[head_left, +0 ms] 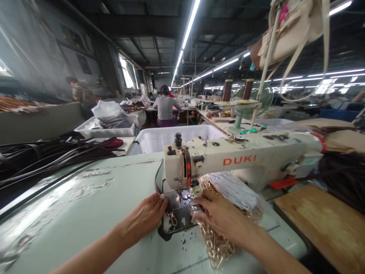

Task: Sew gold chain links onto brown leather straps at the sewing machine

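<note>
A white sewing machine [256,158] marked DUKI stands on a pale green table [85,213]. My left hand [145,217] rests flat left of the needle plate, fingertips on a dark strap piece with a gold clasp [172,219]. My right hand [225,219] presses down on the right of the needle, lying over a clear plastic bag of gold chains [219,243]. A dark strap loops down from the machine head by the needle.
A pile of dark straps [51,156] lies at the left. White bins [159,139] stand behind the machine, a wooden board [322,220] at the right. A cream handbag [291,30] hangs above. A person [165,108] sits at a far table.
</note>
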Demonstrator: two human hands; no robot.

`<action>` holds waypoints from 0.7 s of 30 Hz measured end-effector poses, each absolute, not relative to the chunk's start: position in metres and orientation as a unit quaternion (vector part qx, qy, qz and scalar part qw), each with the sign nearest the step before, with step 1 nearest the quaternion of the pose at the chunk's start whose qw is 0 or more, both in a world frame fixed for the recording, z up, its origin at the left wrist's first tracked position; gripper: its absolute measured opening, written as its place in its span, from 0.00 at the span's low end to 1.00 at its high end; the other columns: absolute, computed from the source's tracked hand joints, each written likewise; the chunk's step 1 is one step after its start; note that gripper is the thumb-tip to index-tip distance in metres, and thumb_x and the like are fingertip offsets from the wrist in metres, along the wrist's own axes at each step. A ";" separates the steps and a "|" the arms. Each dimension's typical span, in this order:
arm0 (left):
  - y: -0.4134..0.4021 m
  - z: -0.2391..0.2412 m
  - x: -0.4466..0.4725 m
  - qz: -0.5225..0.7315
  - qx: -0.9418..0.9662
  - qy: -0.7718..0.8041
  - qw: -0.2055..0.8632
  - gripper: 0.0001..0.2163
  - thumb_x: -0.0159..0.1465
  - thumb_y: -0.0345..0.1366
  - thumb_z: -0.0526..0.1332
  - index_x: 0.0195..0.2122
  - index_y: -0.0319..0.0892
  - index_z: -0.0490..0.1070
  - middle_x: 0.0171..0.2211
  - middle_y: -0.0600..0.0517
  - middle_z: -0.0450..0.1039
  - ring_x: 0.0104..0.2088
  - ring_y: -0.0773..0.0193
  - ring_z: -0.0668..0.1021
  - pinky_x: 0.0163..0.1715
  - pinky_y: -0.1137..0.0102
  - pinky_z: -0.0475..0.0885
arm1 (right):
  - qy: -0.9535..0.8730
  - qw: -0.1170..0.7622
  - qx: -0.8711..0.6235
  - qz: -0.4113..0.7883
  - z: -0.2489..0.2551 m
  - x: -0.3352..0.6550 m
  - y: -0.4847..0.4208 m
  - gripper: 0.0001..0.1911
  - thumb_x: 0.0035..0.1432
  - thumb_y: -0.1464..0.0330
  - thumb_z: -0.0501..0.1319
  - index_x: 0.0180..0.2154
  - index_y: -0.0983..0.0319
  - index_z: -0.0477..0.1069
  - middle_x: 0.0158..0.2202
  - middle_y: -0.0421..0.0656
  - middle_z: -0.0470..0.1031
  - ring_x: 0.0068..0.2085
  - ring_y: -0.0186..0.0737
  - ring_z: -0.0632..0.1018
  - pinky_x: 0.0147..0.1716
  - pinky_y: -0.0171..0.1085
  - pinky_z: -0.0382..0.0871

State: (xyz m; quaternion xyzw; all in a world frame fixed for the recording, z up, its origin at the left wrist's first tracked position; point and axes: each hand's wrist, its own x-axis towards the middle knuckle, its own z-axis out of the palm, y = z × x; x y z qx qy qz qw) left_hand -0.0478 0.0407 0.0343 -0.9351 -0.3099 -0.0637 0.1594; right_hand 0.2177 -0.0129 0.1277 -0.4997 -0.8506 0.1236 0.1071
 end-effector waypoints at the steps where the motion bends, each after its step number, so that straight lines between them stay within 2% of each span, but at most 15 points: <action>1: 0.032 0.033 -0.051 -0.065 -0.932 -0.316 0.163 0.21 0.61 0.17 0.43 0.54 0.22 0.62 0.51 0.27 0.68 0.51 0.45 0.74 0.52 0.51 0.69 | -0.847 0.116 -0.502 0.127 0.129 0.216 -0.022 0.20 0.66 0.57 0.52 0.55 0.56 0.67 0.47 0.47 0.70 0.47 0.46 0.74 0.49 0.43 0.66; 3: 0.014 0.039 -0.055 -0.091 -0.928 -0.335 0.138 0.20 0.62 0.18 0.42 0.52 0.26 0.65 0.47 0.32 0.72 0.48 0.50 0.76 0.53 0.51 0.68 | -0.844 0.146 -0.495 0.145 0.125 0.211 -0.039 0.20 0.68 0.59 0.49 0.57 0.56 0.64 0.47 0.47 0.69 0.46 0.44 0.74 0.48 0.43 0.68; 4: 0.005 0.046 -0.055 -0.120 -0.920 -0.362 0.093 0.19 0.64 0.21 0.43 0.51 0.30 0.67 0.45 0.36 0.75 0.46 0.51 0.77 0.52 0.53 0.69 | -0.842 0.166 -0.489 0.155 0.121 0.208 -0.045 0.20 0.68 0.60 0.49 0.58 0.56 0.63 0.47 0.46 0.68 0.46 0.43 0.74 0.47 0.42 0.68; 5: -0.004 0.055 -0.053 -0.157 -0.904 -0.397 0.015 0.17 0.66 0.25 0.45 0.49 0.34 0.69 0.43 0.41 0.76 0.45 0.52 0.77 0.50 0.55 0.70 | -0.840 0.189 -0.481 0.166 0.116 0.205 -0.051 0.19 0.68 0.61 0.49 0.58 0.55 0.63 0.47 0.45 0.67 0.46 0.42 0.73 0.48 0.41 0.68; 7: -0.023 0.075 -0.049 -0.236 -0.832 -0.449 -0.226 0.13 0.68 0.36 0.49 0.43 0.39 0.72 0.37 0.47 0.77 0.41 0.54 0.78 0.44 0.61 0.73 | -0.830 0.243 -0.468 0.180 0.107 0.198 -0.059 0.17 0.68 0.61 0.50 0.56 0.55 0.62 0.48 0.44 0.66 0.47 0.40 0.72 0.48 0.40 0.67; 9: -0.041 0.089 -0.044 -0.288 -0.716 -0.434 -0.464 0.14 0.67 0.43 0.53 0.38 0.38 0.73 0.34 0.47 0.77 0.38 0.56 0.78 0.39 0.66 0.73 | -0.816 0.292 -0.464 0.184 0.100 0.193 -0.064 0.14 0.67 0.61 0.51 0.52 0.57 0.62 0.46 0.44 0.66 0.45 0.39 0.72 0.46 0.40 0.68; 11: -0.057 0.097 -0.039 -0.318 -0.617 -0.396 -0.601 0.16 0.64 0.45 0.58 0.38 0.34 0.73 0.32 0.45 0.77 0.34 0.57 0.78 0.38 0.66 0.73 | -0.808 0.322 -0.459 0.183 0.098 0.188 -0.068 0.11 0.67 0.60 0.52 0.47 0.58 0.62 0.42 0.43 0.66 0.41 0.38 0.71 0.42 0.39 0.68; 15: -0.081 0.096 -0.034 -0.354 -0.537 -0.397 -0.655 0.23 0.59 0.49 0.64 0.43 0.31 0.72 0.31 0.43 0.77 0.31 0.59 0.77 0.35 0.67 0.73 | -0.827 0.335 -0.415 0.177 0.099 0.176 -0.073 0.09 0.66 0.60 0.54 0.43 0.58 0.62 0.40 0.41 0.66 0.39 0.38 0.71 0.39 0.38 0.67; 21: -0.095 0.091 -0.031 -0.365 -0.567 -0.355 -0.647 0.22 0.62 0.48 0.61 0.47 0.32 0.73 0.30 0.43 0.77 0.30 0.60 0.77 0.32 0.69 0.72 | -0.843 0.360 -0.371 0.144 0.100 0.165 -0.078 0.06 0.67 0.63 0.53 0.40 0.59 0.63 0.36 0.40 0.69 0.36 0.37 0.72 0.35 0.35 0.67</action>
